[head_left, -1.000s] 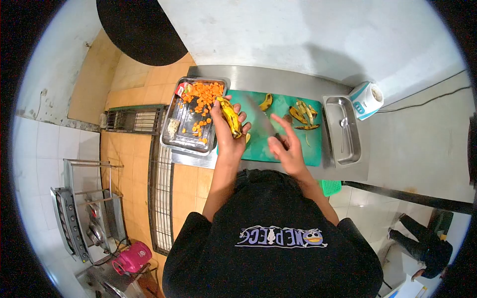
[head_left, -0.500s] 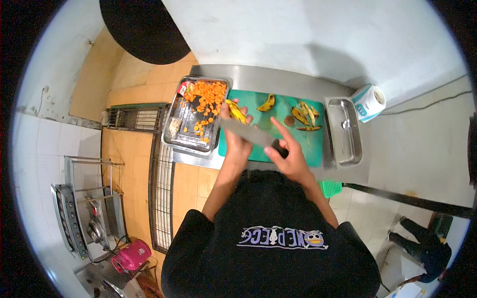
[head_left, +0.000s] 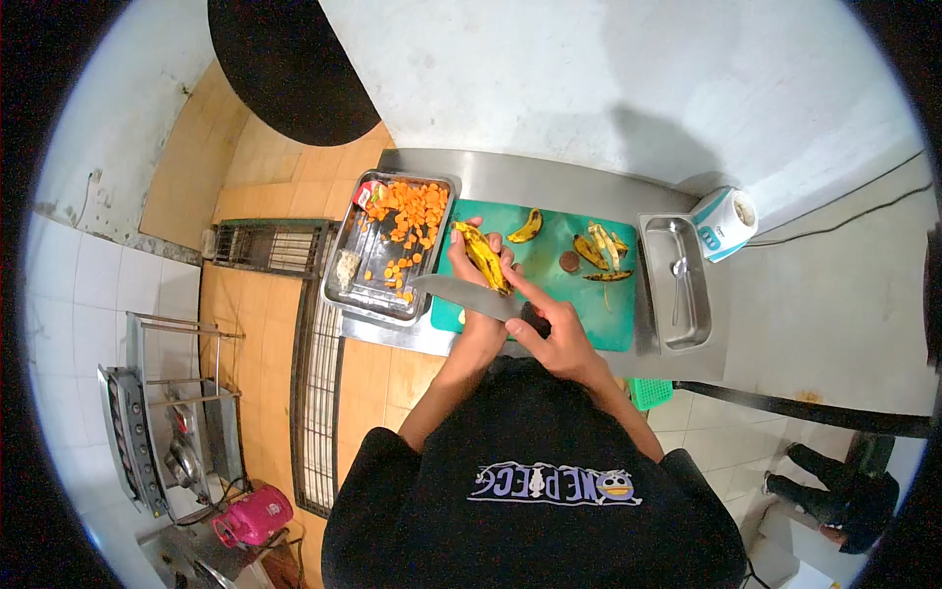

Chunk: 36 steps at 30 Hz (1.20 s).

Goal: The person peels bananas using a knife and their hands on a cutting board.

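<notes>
My left hand is closed around a yellow, dark-marked banana, possibly a plantain, over the green cutting board. In my right hand is a kitchen knife, gripped by its black handle. Its broad blade points left and crosses in front of the left palm, at the banana's lower end; whether the edge touches the fruit I cannot tell. Another banana lies on the board behind the hands. Right of it are a round brown piece and several banana peels.
Left of the board, a metal tray holds carrot pieces, a red packet and a small pale bag. A sink with a ladle-like utensil and a paper towel roll stand right. Another person is at lower right.
The blurred knife has come down and toward me, now lying at the banana's lower end. The banana shows more fully in my left hand. The whole view has shifted slightly.
</notes>
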Available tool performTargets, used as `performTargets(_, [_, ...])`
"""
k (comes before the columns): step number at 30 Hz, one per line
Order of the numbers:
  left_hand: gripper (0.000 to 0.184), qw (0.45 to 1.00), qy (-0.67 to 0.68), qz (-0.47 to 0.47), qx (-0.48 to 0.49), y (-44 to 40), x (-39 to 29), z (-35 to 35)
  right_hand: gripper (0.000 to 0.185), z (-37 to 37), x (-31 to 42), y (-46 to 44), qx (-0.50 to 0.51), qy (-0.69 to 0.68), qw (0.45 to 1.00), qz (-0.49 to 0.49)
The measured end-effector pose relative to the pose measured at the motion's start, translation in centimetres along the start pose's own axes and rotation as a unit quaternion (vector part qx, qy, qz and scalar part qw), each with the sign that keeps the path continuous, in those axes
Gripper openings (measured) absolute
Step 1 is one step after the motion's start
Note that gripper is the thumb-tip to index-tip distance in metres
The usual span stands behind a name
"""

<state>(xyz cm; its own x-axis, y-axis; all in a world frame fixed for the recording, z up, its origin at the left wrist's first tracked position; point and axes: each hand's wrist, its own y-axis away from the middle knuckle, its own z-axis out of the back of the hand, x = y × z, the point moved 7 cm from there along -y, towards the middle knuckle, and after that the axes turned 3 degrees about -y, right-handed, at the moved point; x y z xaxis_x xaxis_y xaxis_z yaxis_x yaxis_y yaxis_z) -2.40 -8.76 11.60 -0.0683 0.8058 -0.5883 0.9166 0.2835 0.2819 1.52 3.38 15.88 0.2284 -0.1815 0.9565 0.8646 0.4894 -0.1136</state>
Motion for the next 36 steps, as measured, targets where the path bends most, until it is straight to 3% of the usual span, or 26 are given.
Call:
performTargets(5, [0.043, 0.999, -0.028, -0.020, 0.000, 1.2, -0.7, -1.0, 0.058, 0.2, 0.2, 0.4, 0.012, 0.028, 0.999, -0.038])
performTargets(14, [0.041, 0.999, -0.029, -0.021, 0.032, 1.6, -1.0, -2.2, 0.053, 0.1, -0.5, 0.3, -0.008, 0.026, 0.999, 0.020])
performTargets(17, [0.039, 0.999, -0.027, -0.010, 0.044, 1.5, -1.1, -2.4, 0.052, 0.0, -0.8, 0.5, -0.016, -0.044, 0.998, 0.038])
performTargets(20, [0.039, 0.998, -0.043, 0.002, 0.051, 1.3, -1.1, -2.3, 0.052, -0.3, -1.6, 0.5, 0.003, -0.145, 0.989, -0.020])
performTargets(22, [0.039, 0.997, -0.054, 0.008, 0.051, 0.9, -1.2, -2.0, 0.054, -1.2, -3.1, 0.7, 0.043, -0.273, 0.956, -0.094])
performTargets(24, [0.039, 0.990, -0.100, 0.036, 0.092, 0.3, -0.6, -1.8, 0.052, -1.3, -3.1, 0.7, 0.036, -0.315, 0.942, -0.108])
performTargets(29, [0.042, 0.989, -0.106, 0.087, 0.063, 0.6, -0.4, -2.0, 0.051, -1.6, -2.8, 1.1, 0.049, -0.424, 0.893, -0.141])
performTargets(32, [0.043, 0.982, -0.129, 0.121, 0.060, 1.0, -0.5, -2.0, 0.047, -2.3, -3.2, 1.3, 0.109, -0.494, 0.852, -0.134])
performTargets(34, [0.044, 0.979, -0.136, 0.137, 0.062, 1.1, -0.5, -1.5, 0.049, -3.1, -2.9, 1.7, 0.120, -0.586, 0.783, -0.172])
performTargets(36, [0.041, 0.971, -0.133, 0.174, 0.094, 1.0, 0.0, -1.4, 0.048, -3.3, -2.5, 1.8, 0.119, -0.607, 0.763, -0.186])
